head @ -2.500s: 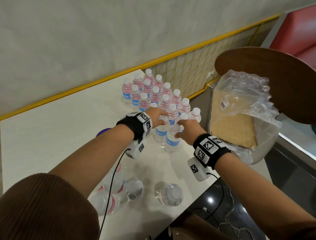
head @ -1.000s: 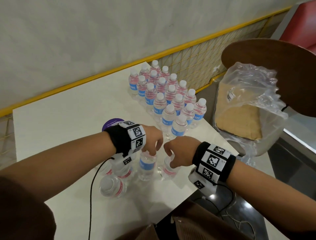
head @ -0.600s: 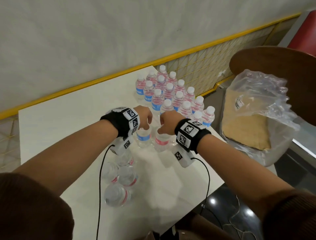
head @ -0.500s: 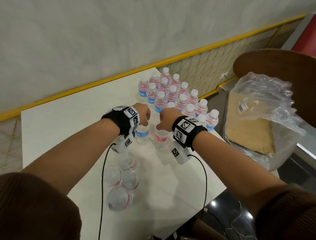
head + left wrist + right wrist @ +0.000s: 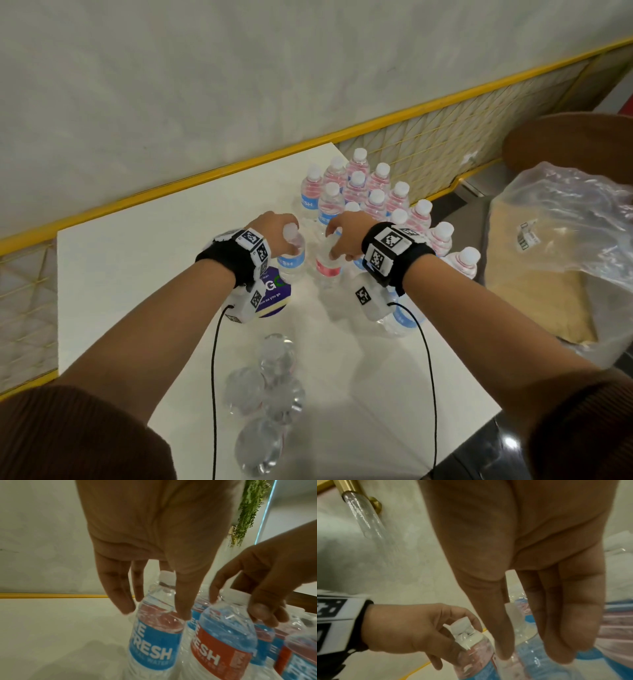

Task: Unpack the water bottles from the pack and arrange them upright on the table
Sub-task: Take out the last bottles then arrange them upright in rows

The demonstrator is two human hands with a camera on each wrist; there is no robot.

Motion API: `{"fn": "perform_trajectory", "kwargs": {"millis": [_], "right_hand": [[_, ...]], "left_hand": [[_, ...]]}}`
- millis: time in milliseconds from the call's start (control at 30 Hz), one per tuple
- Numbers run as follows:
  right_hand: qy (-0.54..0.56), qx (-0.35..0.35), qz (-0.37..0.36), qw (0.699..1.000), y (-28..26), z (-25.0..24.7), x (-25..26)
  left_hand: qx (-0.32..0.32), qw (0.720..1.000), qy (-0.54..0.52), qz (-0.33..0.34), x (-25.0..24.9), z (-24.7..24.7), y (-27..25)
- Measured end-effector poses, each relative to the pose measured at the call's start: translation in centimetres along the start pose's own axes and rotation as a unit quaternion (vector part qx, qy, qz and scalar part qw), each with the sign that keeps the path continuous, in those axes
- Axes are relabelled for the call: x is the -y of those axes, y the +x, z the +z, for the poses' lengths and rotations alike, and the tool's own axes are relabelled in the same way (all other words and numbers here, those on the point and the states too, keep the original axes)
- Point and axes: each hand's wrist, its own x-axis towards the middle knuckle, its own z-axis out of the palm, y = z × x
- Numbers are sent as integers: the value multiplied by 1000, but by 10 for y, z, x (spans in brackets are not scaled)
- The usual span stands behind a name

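Each hand holds one small clear water bottle upright by its neck. My left hand [image 5: 291, 228] [image 5: 154, 609] grips the blue-label bottle [image 5: 291, 262] [image 5: 154, 639], its white cap showing between the fingers. Just to the right, my right hand [image 5: 334, 240] [image 5: 527, 655] pinches the red-label bottle [image 5: 329, 270] [image 5: 221, 649]. Both bottles are at the near left edge of the upright bottle cluster [image 5: 373, 195] on the white table [image 5: 154, 246]. Whether their bases touch the table is hidden.
Several more bottles [image 5: 267, 394] sit near the table's front edge, seen end-on. A purple round disc [image 5: 277, 294] lies under my left wrist. A clear plastic bag [image 5: 565, 246] rests on a chair to the right. A yellow rail [image 5: 205, 171] runs behind.
Both hands picked bottles up from the near group and carried them away from me to the edge of the upright cluster. Over the last half second they have hardly shifted.
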Motion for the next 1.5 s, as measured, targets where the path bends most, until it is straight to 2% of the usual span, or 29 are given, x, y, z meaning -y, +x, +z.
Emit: {"fn": "perform_trajectory", "kwargs": {"millis": [100, 333, 500, 667, 867, 1033, 1267, 1367, 1500], "right_hand": [[19, -22, -1, 1000, 6, -4, 0], [14, -87, -12, 996, 26, -4, 8], [54, -113, 1, 992, 42, -4, 15], [65, -95, 3, 993, 49, -7, 14], [24, -86, -3, 996, 52, -11, 16], [59, -61, 0, 996, 53, -19, 18], [49, -62, 7, 997, 53, -18, 26], [44, -39, -12, 998, 53, -20, 27], [22, -38, -8, 999, 52, -25, 25]], "left_hand": [[5, 999, -48, 2, 4, -4, 9], [-49, 997, -65, -10, 4, -12, 39], [-77, 989, -123, -26, 10, -12, 52], [-64, 984, -160, -32, 16, -10, 59], [-83, 975, -203, -34, 22, -8, 67], [-61, 960, -270, -33, 31, -11, 70], [-95, 971, -220, 1, 34, -12, 74], [-107, 970, -216, 20, 33, -11, 74], [-105, 970, -220, 14, 36, -9, 79]]}}
